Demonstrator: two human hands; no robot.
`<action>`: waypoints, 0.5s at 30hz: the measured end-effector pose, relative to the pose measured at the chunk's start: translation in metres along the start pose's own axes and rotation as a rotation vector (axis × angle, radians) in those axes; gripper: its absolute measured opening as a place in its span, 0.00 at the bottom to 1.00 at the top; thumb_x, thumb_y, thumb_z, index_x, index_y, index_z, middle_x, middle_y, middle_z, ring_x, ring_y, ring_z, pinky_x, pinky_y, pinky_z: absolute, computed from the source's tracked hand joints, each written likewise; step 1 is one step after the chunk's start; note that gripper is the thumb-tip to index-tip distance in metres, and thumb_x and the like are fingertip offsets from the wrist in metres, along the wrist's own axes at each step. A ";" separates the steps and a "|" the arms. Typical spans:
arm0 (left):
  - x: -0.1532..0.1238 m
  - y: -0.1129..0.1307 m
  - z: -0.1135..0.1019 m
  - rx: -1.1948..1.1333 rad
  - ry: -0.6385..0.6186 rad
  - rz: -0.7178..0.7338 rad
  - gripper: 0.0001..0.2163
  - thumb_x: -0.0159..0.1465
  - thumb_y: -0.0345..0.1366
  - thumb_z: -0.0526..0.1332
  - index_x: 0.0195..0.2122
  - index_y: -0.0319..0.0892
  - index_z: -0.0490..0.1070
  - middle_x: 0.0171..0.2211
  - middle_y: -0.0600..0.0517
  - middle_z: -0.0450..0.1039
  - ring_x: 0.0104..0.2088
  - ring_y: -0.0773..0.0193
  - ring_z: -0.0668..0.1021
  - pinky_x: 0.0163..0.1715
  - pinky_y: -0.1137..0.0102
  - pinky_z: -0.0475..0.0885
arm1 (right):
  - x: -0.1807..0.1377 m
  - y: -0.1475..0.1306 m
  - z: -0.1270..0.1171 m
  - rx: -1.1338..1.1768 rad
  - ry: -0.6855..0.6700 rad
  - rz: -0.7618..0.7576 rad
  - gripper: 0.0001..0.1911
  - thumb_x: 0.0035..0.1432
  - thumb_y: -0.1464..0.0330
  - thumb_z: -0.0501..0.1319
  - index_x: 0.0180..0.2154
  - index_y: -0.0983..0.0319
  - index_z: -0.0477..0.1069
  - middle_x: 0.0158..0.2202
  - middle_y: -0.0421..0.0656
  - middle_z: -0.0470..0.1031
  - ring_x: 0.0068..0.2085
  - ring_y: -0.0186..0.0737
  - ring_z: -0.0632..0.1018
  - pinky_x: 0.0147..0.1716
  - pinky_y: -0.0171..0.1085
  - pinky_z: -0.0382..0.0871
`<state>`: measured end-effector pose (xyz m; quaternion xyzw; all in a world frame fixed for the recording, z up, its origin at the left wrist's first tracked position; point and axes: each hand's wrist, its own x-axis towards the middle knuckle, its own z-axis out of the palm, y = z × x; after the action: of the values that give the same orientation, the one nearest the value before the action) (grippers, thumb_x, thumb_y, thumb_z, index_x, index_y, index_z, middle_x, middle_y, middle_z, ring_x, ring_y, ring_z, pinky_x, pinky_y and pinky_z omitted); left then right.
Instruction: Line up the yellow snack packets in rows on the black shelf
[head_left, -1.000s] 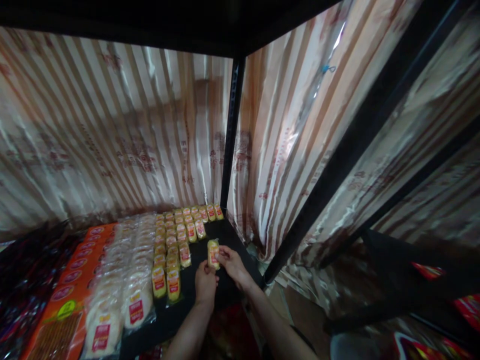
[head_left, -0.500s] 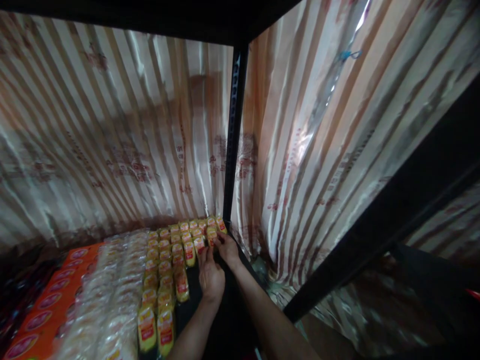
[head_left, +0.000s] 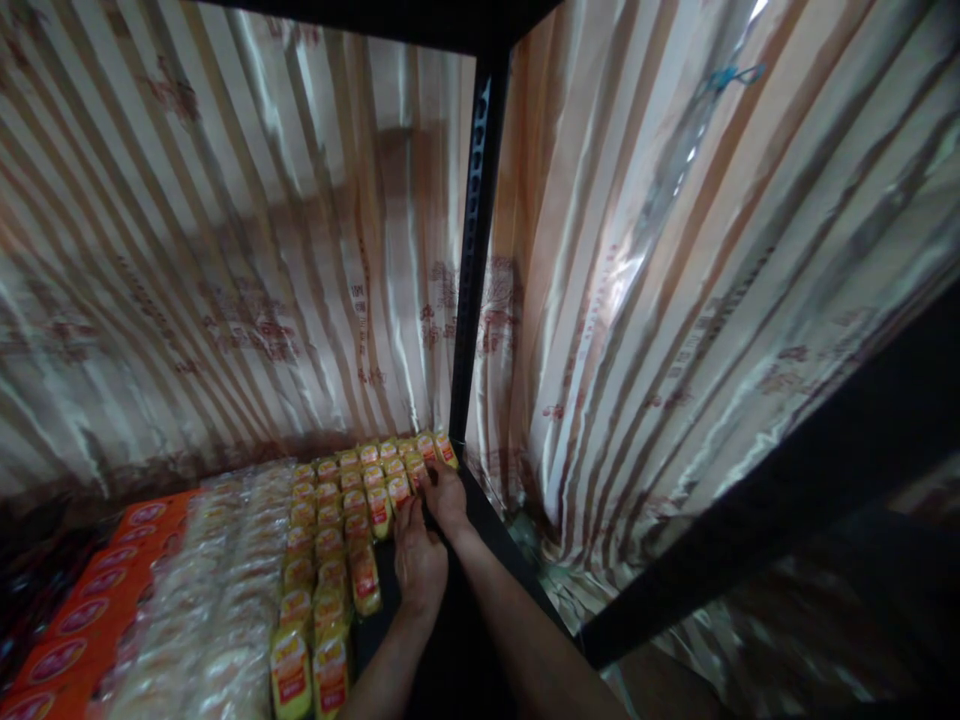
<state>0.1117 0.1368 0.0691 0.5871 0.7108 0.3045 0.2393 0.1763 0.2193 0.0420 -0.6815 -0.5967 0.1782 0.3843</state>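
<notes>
Small yellow packets with red labels, which look like wrapped snack cakes, stand in several rows on a dark shelf (head_left: 450,620). At the far end of the shelf, my right hand (head_left: 448,497) has its fingers bent against a yellow packet (head_left: 416,466) in the second row from the back. My left hand (head_left: 420,565) is just nearer and to the left, its fingers stretched forward against another yellow packet (head_left: 398,489). The fingertips of both hands are partly hidden among the packets.
Clear-wrapped packets (head_left: 251,570) fill rows to the left, beside orange boxes (head_left: 97,600). A black perforated post (head_left: 472,260) rises at the back corner. Striped, printed sheeting (head_left: 315,250) hangs behind, and a dark slanting beam (head_left: 750,530) crosses the right side.
My right hand has shifted slightly left, closer to my left hand, and the packet at its fingers sits further left against its neighbours. The view has tilted a little.
</notes>
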 end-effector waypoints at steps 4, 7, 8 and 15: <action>0.002 0.001 -0.003 0.014 -0.023 -0.009 0.24 0.56 0.24 0.49 0.55 0.30 0.63 0.57 0.42 0.63 0.59 0.59 0.63 0.59 0.70 0.56 | -0.006 -0.001 0.003 0.006 0.088 -0.028 0.11 0.50 0.75 0.59 0.38 0.64 0.71 0.38 0.47 0.75 0.41 0.41 0.75 0.43 0.36 0.67; 0.003 0.001 -0.003 0.050 -0.039 -0.007 0.23 0.57 0.25 0.48 0.55 0.32 0.63 0.57 0.44 0.64 0.58 0.60 0.64 0.59 0.70 0.56 | -0.009 -0.004 0.003 0.005 0.078 -0.031 0.10 0.49 0.76 0.58 0.36 0.64 0.71 0.37 0.47 0.75 0.40 0.41 0.74 0.43 0.37 0.66; 0.004 0.000 -0.003 0.064 -0.041 -0.002 0.23 0.58 0.25 0.48 0.55 0.32 0.63 0.57 0.44 0.64 0.58 0.60 0.64 0.59 0.70 0.56 | -0.010 -0.005 0.002 0.004 0.068 -0.028 0.10 0.49 0.77 0.58 0.36 0.64 0.71 0.37 0.47 0.75 0.40 0.41 0.74 0.44 0.37 0.66; -0.003 0.002 -0.013 0.088 -0.064 0.098 0.19 0.60 0.30 0.49 0.53 0.35 0.65 0.54 0.43 0.66 0.56 0.61 0.66 0.57 0.69 0.59 | -0.031 -0.006 -0.015 -0.005 -0.019 0.038 0.15 0.54 0.75 0.54 0.44 0.64 0.70 0.44 0.47 0.73 0.46 0.38 0.72 0.48 0.35 0.63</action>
<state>0.1041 0.1322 0.0794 0.6408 0.6859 0.2652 0.2205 0.1755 0.1853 0.0492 -0.6919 -0.5876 0.1907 0.3736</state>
